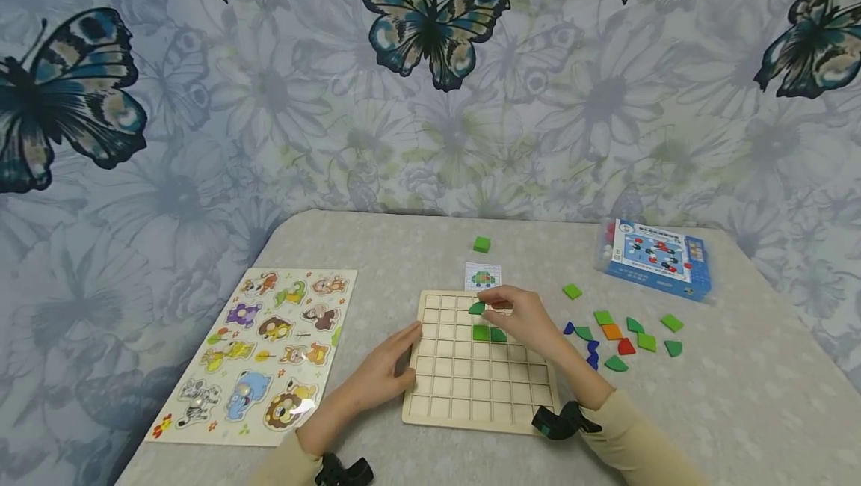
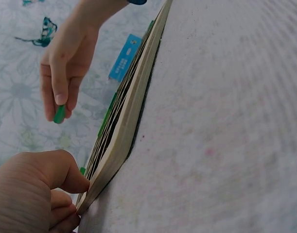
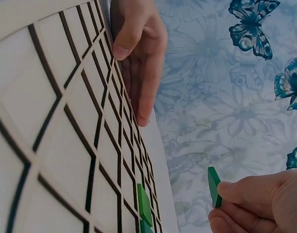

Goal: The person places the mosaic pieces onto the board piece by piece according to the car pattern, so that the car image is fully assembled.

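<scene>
Indoor play corner, butterfly-and-flower wallpaper (image 1: 430, 149) facing me, pale tabletop (image 1: 390, 254), wooden grid board (image 1: 464, 389), animal picture board (image 1: 264, 357), boxed set (image 1: 662, 258).

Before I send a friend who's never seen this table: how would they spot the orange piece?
On the table, find the wooden grid board. To its right lie loose pieces; among them, the orange piece sits between a green piece and the red piece. It is the only orange one there.

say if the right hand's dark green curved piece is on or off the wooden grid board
Off: the right wrist view shows a gap between piece and board.
</scene>
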The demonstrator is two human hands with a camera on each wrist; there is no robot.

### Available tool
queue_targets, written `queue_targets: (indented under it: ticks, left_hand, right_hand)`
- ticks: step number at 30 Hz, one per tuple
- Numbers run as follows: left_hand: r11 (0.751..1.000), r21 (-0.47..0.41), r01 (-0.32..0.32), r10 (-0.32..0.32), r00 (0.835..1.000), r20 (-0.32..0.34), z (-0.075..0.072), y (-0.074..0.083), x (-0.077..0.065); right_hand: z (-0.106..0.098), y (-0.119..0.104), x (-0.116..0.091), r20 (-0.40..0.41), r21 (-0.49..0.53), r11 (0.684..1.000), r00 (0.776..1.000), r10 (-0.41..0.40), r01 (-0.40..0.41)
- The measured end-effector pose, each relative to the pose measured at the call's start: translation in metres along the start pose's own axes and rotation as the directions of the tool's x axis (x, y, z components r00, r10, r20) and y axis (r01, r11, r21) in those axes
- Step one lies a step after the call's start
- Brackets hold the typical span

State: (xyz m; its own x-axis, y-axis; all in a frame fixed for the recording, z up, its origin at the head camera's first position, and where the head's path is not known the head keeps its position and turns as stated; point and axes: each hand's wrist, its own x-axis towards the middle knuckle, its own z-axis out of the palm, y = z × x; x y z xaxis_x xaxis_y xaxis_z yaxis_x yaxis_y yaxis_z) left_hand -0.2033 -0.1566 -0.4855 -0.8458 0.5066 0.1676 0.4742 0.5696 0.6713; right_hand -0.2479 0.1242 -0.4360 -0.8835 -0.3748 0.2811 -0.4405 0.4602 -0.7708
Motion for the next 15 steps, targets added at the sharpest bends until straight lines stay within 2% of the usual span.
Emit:
queue_targets:
  ticks: [15]
  left_hand:
    - [1.0, -0.004, -0.015, 0.015, 1.0, 0.005, -0.001, 0.0, 0.001]
  right_hand:
    - [0.02, 0.01, 0.0, 0.06, 0.05, 0.999, 0.998, -0.001, -0.002]
